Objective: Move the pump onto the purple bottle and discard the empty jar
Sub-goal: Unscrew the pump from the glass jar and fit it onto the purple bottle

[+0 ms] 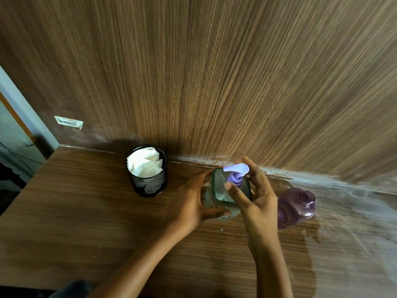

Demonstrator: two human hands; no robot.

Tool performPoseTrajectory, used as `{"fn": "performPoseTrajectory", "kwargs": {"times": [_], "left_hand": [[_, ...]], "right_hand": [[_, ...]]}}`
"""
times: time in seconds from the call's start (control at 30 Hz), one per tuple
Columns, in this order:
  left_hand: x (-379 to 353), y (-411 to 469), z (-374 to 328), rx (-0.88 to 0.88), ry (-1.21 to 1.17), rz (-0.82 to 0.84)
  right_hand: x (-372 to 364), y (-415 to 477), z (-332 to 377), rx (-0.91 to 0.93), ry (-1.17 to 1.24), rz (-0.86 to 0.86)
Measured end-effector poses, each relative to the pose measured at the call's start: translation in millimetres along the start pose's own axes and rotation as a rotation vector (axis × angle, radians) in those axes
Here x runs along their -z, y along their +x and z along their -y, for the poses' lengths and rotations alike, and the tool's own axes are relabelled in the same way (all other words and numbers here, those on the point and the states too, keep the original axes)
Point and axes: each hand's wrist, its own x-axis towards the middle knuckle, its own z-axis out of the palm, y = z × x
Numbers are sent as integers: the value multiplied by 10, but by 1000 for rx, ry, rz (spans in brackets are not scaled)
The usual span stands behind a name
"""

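Observation:
A clear square glass jar [219,194] stands on the wooden table near the back wall. A lilac pump [236,172] sits on top of it. My left hand [191,203] wraps around the jar's left side and front. My right hand [255,190] has thumb and fingers around the pump's collar, with the nozzle pointing left above them. The purple bottle [298,208] stands just right of my right hand, its threaded neck open with no cap on it.
A black mesh bin [148,183] holding crumpled white paper [145,162] stands to the left of the jar. The wood-grain wall [214,82] rises right behind everything. The table's left edge [25,186] drops off at far left. A pale smear covers the table at right.

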Motion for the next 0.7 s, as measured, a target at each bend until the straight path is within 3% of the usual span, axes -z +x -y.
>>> {"fn": "performPoseTrajectory", "kwargs": {"times": [0.1,0.2,0.47,0.57,0.7], "left_hand": [[-4,5,-9,-1,-10,7],[-2,2,-10,-3,7,4],[5,-33,-28,-6,32,13],[4,-36,-31,-4,40,13],[11,-30,-52,18,16,9]], "right_hand": [[-111,24,-53,116,-179,-202],[-105,41,-112,72,-106,-259],[105,-3,-56,-49,50,147],[-27,-33,-35,-42,130,47],[-194,-15,-80,38,16,-214]]}}
